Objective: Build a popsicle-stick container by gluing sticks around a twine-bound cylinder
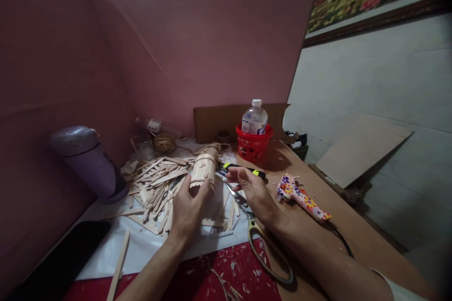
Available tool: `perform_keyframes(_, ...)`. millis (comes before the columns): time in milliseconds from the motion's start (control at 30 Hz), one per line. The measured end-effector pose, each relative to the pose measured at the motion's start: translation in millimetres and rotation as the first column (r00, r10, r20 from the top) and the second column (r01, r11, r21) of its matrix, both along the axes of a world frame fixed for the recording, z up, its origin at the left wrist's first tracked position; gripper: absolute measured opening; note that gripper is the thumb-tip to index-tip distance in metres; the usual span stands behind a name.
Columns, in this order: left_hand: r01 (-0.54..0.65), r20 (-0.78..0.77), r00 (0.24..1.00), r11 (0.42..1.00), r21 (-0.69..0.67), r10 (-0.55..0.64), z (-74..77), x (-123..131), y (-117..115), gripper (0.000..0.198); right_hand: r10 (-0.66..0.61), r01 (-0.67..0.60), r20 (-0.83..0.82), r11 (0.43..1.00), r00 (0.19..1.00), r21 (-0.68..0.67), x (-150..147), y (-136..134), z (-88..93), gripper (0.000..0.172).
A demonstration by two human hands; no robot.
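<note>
My left hand (186,204) grips the near end of a small cylinder (205,167) built of pale craft sticks, with twine round its far part. Thumb and fingers sit on either side of it. To its right, my right hand (254,193) is held open with its fingers stretched out and holds nothing. Below and beside that hand lie large scissors (250,218), blades pointing away. A black and yellow utility knife (247,169) lies just beyond its fingers. Loose craft sticks (155,186) are heaped left of the cylinder.
A flowered glue gun (302,197) lies on the right with its cord. Behind stand a red tub (254,146) with a plastic bottle (254,118), a tape roll (223,136) and a twine ball (164,143). A purple tumbler (90,162) leans at left; a black object (70,254) lies nearer.
</note>
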State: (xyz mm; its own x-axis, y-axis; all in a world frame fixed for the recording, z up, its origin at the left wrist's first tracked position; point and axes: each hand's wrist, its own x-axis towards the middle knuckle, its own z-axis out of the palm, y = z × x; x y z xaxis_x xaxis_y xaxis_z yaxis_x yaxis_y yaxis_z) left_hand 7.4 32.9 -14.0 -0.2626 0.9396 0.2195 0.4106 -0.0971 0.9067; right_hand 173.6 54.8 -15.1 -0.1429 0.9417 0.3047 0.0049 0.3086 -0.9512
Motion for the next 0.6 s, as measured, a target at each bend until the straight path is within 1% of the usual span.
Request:
perform_keyframes(67,-0.009,-0.117,0.993,0.997,0.072,0.017,-3.5,-2,3,0.048,-0.044,0.044,-0.007,0.999,0.999,0.005,1,2,0.4,0.066)
perform_keyframes(167,-0.054,-0.194,0.978,0.990,0.132,0.079,-4.9,-6,5,0.046,-0.093,0.093,-0.020,0.996,0.995,0.015,2,4,0.6,0.064)
perform_keyframes(233,-0.078,-0.249,0.959,0.971,0.225,0.134,-0.2,-11,2,0.043,-0.120,0.122,-0.037,0.992,0.992,0.029,3,3,1.9,0.061)
perform_keyframes(267,-0.070,-0.304,0.937,0.947,0.315,0.171,3.9,-15,0,0.040,-0.134,0.135,-0.044,0.990,0.990,0.037,3,2,2.9,0.059)
perform_keyframes(300,-0.026,-0.330,0.930,0.926,0.376,0.161,8.9,-19,-3,0.032,-0.148,0.150,-0.049,0.988,0.988,0.046,4,1,4.2,0.059)
perform_keyframes(333,0.057,-0.353,0.932,0.932,0.358,0.079,14.4,-24,-6,0.023,-0.160,0.162,-0.048,0.985,0.986,0.056,4,1,5.5,0.058)
perform_keyframes(367,0.170,-0.379,0.924,0.941,0.291,-0.050,19.9,-28,-10,0.019,-0.170,0.173,-0.044,0.983,0.984,0.064,5,0,6.7,0.057)
perform_keyframes(400,0.296,-0.416,0.888,0.937,0.188,-0.198,25.0,-31,-13,0.017,-0.181,0.184,-0.043,0.980,0.983,0.071,5,0,7.7,0.057)
perform_keyframes(433,0.409,-0.483,0.810,0.911,0.058,-0.333,29.2,-33,-16,0.017,-0.192,0.194,-0.043,0.978,0.981,0.075,5,0,8.5,0.056)
perform_keyframes(467,0.450,-0.550,0.738,0.893,-0.028,-0.390,32.3,-34,-18,0.019,-0.201,0.204,-0.044,0.976,0.979,0.080,6,0,8.9,0.055)
perform_keyframes(500,0.466,-0.617,0.663,0.879,-0.104,-0.424,34.0,-34,-20,0.020,-0.210,0.213,-0.046,0.973,0.977,0.084,6,1,9.1,0.054)
perform_keyframes(533,0.460,-0.682,0.586,0.873,-0.165,-0.438,34.1,-33,-21,0.022,-0.218,0.222,-0.046,0.971,0.975,0.089,6,2,9.1,0.053)
perform_keyframes(600,0.421,-0.786,0.442,0.873,-0.244,-0.433,30.0,-28,-22,0.024,-0.229,0.232,-0.039,0.967,0.973,0.104,7,3,9.0,0.051)
